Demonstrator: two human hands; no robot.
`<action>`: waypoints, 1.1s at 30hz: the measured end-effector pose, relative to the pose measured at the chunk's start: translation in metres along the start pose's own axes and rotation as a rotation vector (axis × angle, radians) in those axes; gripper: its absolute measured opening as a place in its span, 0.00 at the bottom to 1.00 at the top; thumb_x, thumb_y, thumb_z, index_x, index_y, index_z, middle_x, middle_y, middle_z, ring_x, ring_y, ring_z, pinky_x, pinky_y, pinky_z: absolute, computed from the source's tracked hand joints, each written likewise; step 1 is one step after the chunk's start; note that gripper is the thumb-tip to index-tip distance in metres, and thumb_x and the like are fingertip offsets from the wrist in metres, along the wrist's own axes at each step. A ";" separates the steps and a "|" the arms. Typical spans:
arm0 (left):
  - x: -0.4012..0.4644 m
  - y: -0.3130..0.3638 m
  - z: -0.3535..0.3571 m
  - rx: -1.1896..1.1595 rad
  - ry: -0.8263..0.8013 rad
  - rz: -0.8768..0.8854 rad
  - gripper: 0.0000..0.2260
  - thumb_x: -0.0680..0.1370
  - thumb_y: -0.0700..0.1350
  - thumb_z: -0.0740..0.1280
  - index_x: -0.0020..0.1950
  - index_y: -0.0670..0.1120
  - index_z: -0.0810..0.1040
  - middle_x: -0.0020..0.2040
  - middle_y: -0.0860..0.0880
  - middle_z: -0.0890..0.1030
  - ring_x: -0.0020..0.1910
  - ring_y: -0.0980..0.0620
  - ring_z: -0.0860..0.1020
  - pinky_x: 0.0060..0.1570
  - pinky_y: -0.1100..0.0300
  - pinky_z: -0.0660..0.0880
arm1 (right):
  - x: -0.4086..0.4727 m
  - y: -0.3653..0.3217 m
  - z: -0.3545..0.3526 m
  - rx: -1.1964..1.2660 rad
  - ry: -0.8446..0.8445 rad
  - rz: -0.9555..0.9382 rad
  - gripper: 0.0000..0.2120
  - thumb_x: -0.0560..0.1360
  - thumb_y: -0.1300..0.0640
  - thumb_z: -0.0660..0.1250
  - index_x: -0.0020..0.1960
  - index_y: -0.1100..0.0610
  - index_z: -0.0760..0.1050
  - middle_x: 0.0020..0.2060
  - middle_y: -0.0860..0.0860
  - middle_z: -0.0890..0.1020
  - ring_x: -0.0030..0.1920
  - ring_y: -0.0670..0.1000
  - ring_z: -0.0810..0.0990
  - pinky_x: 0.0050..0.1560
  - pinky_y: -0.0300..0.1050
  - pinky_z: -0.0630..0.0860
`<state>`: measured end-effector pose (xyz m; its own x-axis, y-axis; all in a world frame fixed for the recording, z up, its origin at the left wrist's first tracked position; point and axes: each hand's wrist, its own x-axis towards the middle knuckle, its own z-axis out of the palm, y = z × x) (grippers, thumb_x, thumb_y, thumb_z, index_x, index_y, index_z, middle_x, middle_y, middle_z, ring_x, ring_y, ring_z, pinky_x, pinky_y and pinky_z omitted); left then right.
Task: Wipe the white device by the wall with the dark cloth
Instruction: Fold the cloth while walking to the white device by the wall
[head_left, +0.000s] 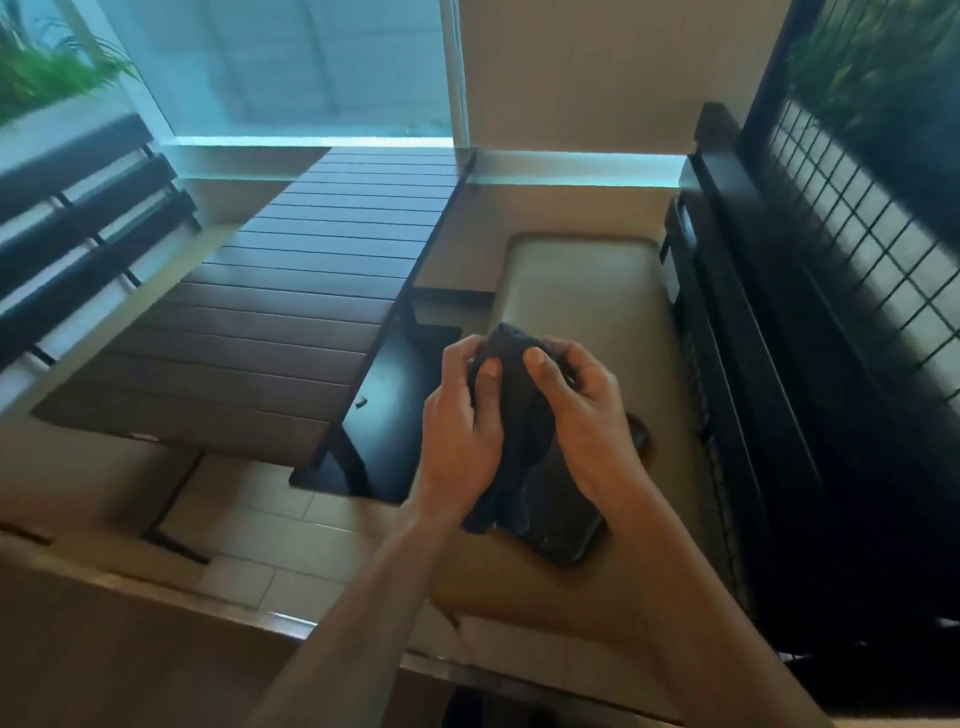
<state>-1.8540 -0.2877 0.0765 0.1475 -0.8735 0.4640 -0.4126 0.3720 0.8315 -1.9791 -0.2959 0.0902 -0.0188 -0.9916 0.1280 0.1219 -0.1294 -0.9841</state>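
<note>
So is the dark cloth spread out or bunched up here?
Bunched up: both the left hand and right hand grip the dark cloth in folds.

A dark slatted wooden table (291, 312) fills the left centre; a cushioned beige bench (587, 296) sits right of it; a large window (311, 67) glows bluish at the top; a black grid screen (857, 218) lines the right edge; pale floor tiles (244, 525) show at lower left; green plants (47, 73) blur in the upper left corner.
</note>
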 end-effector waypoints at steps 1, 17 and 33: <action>-0.002 0.001 -0.001 0.012 0.019 -0.002 0.09 0.85 0.48 0.57 0.64 0.47 0.70 0.45 0.57 0.81 0.41 0.58 0.82 0.35 0.59 0.80 | 0.000 0.000 0.001 0.005 -0.009 0.001 0.11 0.80 0.52 0.67 0.59 0.55 0.79 0.53 0.51 0.83 0.54 0.50 0.82 0.51 0.44 0.81; -0.040 -0.032 -0.112 0.166 0.301 -0.181 0.13 0.85 0.49 0.57 0.68 0.47 0.69 0.52 0.54 0.80 0.50 0.59 0.81 0.43 0.71 0.76 | -0.016 0.031 0.127 -0.020 -0.327 0.044 0.10 0.81 0.52 0.66 0.61 0.53 0.77 0.56 0.50 0.81 0.56 0.47 0.81 0.58 0.50 0.81; -0.076 -0.127 -0.342 0.325 0.581 -0.348 0.11 0.86 0.49 0.57 0.66 0.47 0.71 0.52 0.54 0.79 0.47 0.59 0.81 0.42 0.59 0.80 | -0.060 0.081 0.387 -0.038 -0.653 0.089 0.08 0.81 0.57 0.65 0.59 0.58 0.77 0.50 0.50 0.81 0.50 0.45 0.81 0.53 0.46 0.81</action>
<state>-1.5056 -0.1610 0.0400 0.7317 -0.5833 0.3526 -0.4870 -0.0854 0.8692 -1.5845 -0.2483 0.0502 0.5972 -0.7978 0.0825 0.0594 -0.0587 -0.9965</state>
